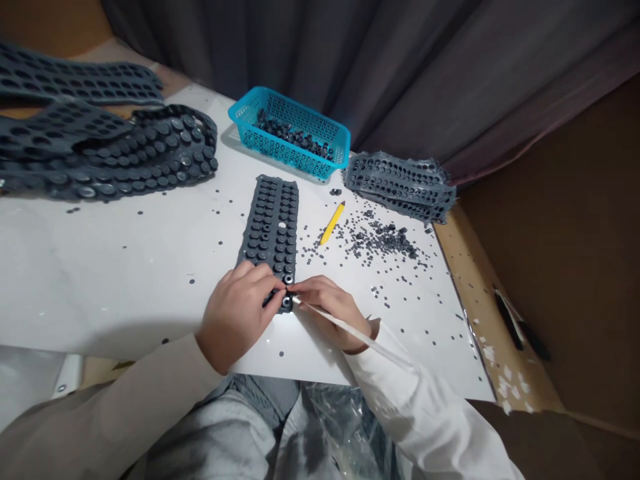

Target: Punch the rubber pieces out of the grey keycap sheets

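A dark grey rubber strip [273, 220] with rows of round caps lies lengthwise on the white tabletop. My left hand [243, 310] rests over the strip's near end, its thumb and index finger closed at the strip's edge. My right hand [330, 307] meets it there, fingers pinched together; what lies between the fingertips is too small to tell. A thin white strip [350, 328] runs from the fingertips across my right hand to the sleeve. Two pale-ringed pieces [287, 302] show beside the fingertips.
A blue basket [290, 137] holds small dark pieces. Right of it lie stacked grey strips [400, 183]; more strips [150, 153] are heaped at the left. A yellow stick [333, 223] lies beside scattered dark bits [390, 240]. The table's right edge [465, 313] borders brown board.
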Tool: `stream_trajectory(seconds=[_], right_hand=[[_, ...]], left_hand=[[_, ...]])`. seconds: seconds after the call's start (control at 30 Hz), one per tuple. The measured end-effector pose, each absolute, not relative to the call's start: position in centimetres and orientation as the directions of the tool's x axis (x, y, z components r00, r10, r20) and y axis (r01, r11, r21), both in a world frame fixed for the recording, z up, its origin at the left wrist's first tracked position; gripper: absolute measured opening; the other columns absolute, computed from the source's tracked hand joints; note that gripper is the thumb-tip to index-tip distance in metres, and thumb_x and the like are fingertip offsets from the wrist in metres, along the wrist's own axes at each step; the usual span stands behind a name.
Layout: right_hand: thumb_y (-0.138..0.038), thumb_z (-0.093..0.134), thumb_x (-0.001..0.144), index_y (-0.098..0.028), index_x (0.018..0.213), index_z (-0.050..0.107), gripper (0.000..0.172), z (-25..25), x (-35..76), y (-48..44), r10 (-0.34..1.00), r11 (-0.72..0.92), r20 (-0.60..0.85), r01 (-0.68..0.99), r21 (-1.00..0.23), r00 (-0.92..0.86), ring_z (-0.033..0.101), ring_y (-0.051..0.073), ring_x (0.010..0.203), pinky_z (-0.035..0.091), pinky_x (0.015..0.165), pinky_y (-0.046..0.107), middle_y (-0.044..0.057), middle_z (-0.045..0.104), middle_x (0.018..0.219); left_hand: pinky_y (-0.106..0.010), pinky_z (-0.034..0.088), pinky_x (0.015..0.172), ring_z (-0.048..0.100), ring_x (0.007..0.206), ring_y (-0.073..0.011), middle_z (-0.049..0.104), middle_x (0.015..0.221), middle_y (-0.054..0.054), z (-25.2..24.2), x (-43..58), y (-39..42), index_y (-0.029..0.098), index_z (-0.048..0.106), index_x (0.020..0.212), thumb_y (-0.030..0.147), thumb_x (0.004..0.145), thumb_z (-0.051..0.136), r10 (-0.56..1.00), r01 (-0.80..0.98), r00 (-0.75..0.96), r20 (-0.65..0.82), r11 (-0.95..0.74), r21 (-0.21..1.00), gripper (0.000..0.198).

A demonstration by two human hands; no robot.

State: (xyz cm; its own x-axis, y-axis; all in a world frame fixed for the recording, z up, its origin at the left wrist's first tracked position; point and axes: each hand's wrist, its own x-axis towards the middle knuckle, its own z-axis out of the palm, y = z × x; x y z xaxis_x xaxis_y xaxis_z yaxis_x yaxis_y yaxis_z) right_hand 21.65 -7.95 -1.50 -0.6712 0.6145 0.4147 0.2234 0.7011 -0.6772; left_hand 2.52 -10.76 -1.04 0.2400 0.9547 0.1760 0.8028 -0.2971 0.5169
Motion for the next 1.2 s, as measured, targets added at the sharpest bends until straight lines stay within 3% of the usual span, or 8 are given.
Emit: stream_trajectory(seconds=[0.1, 0.2, 0.5, 0.8, 1.2], right_hand=[[-0.009, 0.047, 0.085, -0.018, 0.093, 0.053, 0.013, -1.72, 21.79, -7.91, 0.577, 0.755, 0.414, 0.267, -0.599, -0.704, 0.058, 0.018, 0.094, 0.051, 0.078, 0.035, 0.014, 0.062, 0.107], [-0.011, 0.046, 0.086, -0.019, 0.093, 0.054, 0.013, -1.69, 21.84, -8.02, 0.621, 0.734, 0.405, 0.316, -0.601, -0.671, 0.059, 0.017, 0.094, 0.051, 0.078, 0.033, 0.013, 0.062, 0.109], [-0.015, 0.055, 0.082, -0.019, 0.086, 0.055, 0.006, -1.09, 21.54, -8.43, 0.832, 0.448, 0.302, 0.243, -0.860, -0.465, 0.061, 0.019, 0.096, 0.049, 0.083, 0.036, 0.010, 0.066, 0.103], [-0.012, 0.057, 0.080, -0.018, 0.086, 0.056, 0.008, -1.01, 21.68, -8.19, 0.761, 0.486, 0.282, 0.225, -0.845, -0.584, 0.060, 0.018, 0.093, 0.050, 0.079, 0.034, 0.011, 0.065, 0.100], [-0.010, 0.055, 0.080, -0.018, 0.087, 0.056, 0.010, -1.12, 21.57, -8.10, 0.709, 0.574, 0.345, 0.218, -0.789, -0.615, 0.060, 0.017, 0.091, 0.051, 0.077, 0.032, 0.012, 0.066, 0.097]], left_hand=[[-0.032, 0.039, 0.066, 0.047, 0.076, -0.0193, 0.060, 0.077, -0.002, -0.99, 2.54, -10.72, 0.019, 0.062, 0.076, 0.023, 0.085, 0.047, 0.955, 0.806, 0.241, 0.172, -0.295, 0.513, 0.017], [-0.033, 0.039, 0.066, 0.048, 0.076, -0.0193, 0.059, 0.076, -0.001, -0.97, 2.61, -10.73, 0.020, 0.062, 0.077, 0.023, 0.085, 0.048, 0.956, 0.810, 0.242, 0.167, -0.294, 0.508, 0.017], [-0.033, 0.041, 0.068, 0.049, 0.077, -0.0197, 0.060, 0.077, -0.002, -1.17, 2.51, -10.78, 0.019, 0.064, 0.081, 0.022, 0.083, 0.051, 0.954, 0.801, 0.220, 0.205, -0.297, 0.520, 0.014], [-0.033, 0.041, 0.068, 0.049, 0.077, -0.0196, 0.059, 0.080, -0.003, -1.36, 2.47, -10.61, 0.019, 0.065, 0.088, 0.023, 0.083, 0.050, 0.946, 0.788, 0.241, 0.217, -0.321, 0.525, 0.016], [-0.033, 0.040, 0.068, 0.049, 0.076, -0.0192, 0.059, 0.079, -0.003, -1.32, 2.46, -10.77, 0.020, 0.066, 0.086, 0.024, 0.084, 0.049, 0.940, 0.786, 0.257, 0.225, -0.339, 0.517, 0.017]])
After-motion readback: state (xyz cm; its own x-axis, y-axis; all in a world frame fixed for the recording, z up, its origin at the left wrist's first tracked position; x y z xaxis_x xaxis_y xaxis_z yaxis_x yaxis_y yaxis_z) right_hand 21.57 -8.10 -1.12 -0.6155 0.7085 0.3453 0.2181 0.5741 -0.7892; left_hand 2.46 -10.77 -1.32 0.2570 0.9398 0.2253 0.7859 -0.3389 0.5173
